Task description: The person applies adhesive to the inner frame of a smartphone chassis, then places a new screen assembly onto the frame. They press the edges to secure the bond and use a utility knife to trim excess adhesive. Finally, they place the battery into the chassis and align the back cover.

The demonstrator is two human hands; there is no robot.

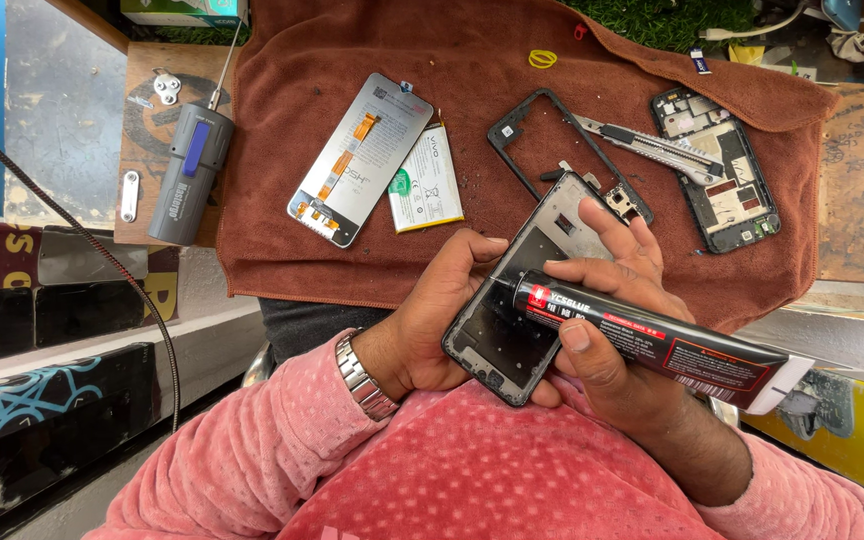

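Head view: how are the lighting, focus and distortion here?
Head view: even daylight, soft shadows; the hands, left and right, the black glue tube and the phone frame are sharp; mild glare on the screen panel; wide-angle bending shows at the picture's edges.

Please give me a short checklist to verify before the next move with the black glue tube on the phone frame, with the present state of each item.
1. Left hand supports the phone frame from below: ok.
2. Right hand has a grip on the black glue tube: ok.
3. Tube tip meets the frame's left edge: ok.
4. Glue already laid on the frame: cannot tell.
5. Screen panel and battery lie apart on the brown towel: ok.
6. Utility knife lies away from both hands: ok.
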